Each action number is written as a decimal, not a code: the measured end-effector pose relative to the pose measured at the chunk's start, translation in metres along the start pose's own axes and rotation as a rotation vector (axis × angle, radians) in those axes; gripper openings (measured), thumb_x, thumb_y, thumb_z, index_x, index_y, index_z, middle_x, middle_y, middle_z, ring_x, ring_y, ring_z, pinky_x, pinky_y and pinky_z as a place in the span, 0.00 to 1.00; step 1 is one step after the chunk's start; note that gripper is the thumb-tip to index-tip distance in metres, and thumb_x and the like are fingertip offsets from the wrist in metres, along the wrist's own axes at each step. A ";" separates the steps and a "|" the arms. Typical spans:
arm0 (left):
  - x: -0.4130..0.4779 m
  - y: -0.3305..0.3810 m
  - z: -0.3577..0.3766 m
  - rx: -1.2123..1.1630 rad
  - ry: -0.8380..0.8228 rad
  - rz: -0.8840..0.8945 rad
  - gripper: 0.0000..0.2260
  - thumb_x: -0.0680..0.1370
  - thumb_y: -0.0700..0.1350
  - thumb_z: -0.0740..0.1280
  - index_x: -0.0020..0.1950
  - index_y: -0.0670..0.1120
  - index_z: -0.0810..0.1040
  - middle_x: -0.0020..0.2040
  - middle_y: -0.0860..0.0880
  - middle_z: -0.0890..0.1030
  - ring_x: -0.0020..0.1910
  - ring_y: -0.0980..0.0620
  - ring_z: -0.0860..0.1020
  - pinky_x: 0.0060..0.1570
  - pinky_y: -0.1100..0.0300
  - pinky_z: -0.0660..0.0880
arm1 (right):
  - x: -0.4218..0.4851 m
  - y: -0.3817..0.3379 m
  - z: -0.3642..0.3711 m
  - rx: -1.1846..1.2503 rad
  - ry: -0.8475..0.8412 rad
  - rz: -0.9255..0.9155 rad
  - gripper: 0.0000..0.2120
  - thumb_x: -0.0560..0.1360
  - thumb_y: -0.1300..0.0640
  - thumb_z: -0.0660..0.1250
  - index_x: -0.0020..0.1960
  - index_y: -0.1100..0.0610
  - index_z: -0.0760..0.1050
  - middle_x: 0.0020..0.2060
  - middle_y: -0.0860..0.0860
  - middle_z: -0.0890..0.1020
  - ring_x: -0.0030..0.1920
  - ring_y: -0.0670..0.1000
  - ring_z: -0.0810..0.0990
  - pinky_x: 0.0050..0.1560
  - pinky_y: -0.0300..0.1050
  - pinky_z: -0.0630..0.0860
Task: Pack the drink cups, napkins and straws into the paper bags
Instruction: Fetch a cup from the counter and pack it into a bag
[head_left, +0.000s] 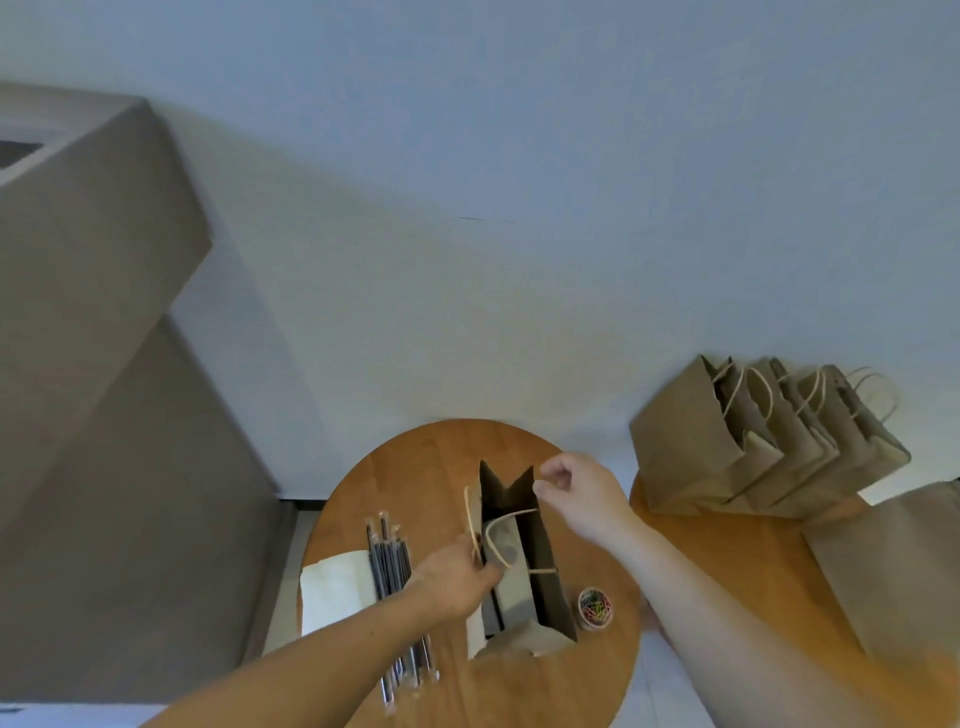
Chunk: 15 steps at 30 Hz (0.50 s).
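1. Lower left of centre: the napkins (332, 587) lie stacked on the round tabletop (415, 467), with the straws (387, 561) partly over them. Neither is packed.
2. Centre: my left hand (457, 577) grips the near left rim of the open paper bag (550, 587), fingers curled by its handle.
3. A pale shape shows inside; I cannot tell whether it is a cup.
4. My right hand (576, 493) pinches the far right rim.
5. Right: a row of bags (753, 457) stands upright, contents hidden.
6. Assessment: this bag is mid-loading; napkin and straw remain.
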<state>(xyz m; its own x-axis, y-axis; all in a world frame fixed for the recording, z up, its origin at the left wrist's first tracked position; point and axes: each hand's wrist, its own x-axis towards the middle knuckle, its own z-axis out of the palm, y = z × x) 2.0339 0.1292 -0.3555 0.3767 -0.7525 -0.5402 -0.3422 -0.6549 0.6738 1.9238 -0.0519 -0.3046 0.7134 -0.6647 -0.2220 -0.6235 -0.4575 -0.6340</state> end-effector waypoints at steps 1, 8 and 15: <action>0.000 0.000 0.002 -0.005 -0.003 0.001 0.18 0.78 0.61 0.62 0.58 0.49 0.74 0.46 0.49 0.80 0.47 0.50 0.80 0.53 0.51 0.79 | 0.000 0.006 0.002 0.045 0.004 0.031 0.09 0.77 0.39 0.63 0.54 0.40 0.72 0.49 0.36 0.75 0.50 0.37 0.74 0.50 0.37 0.71; -0.007 0.009 0.024 -0.215 -0.055 -0.034 0.27 0.70 0.57 0.70 0.68 0.55 0.70 0.56 0.55 0.80 0.56 0.56 0.78 0.60 0.56 0.76 | -0.015 0.035 0.032 0.282 -0.208 0.310 0.29 0.81 0.36 0.52 0.59 0.59 0.76 0.51 0.53 0.82 0.49 0.49 0.79 0.46 0.45 0.74; -0.003 0.044 0.065 -0.164 0.162 -0.083 0.21 0.70 0.56 0.69 0.61 0.54 0.72 0.51 0.51 0.82 0.48 0.52 0.81 0.52 0.52 0.80 | -0.020 0.035 0.047 0.420 -0.359 0.153 0.24 0.83 0.45 0.54 0.37 0.57 0.75 0.35 0.53 0.81 0.39 0.53 0.79 0.42 0.46 0.72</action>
<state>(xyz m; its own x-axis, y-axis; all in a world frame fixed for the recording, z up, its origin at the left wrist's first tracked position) 1.9617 0.0982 -0.3571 0.5350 -0.6672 -0.5183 -0.1651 -0.6842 0.7103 1.9024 -0.0267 -0.3570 0.7346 -0.4287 -0.5259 -0.6000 -0.0486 -0.7985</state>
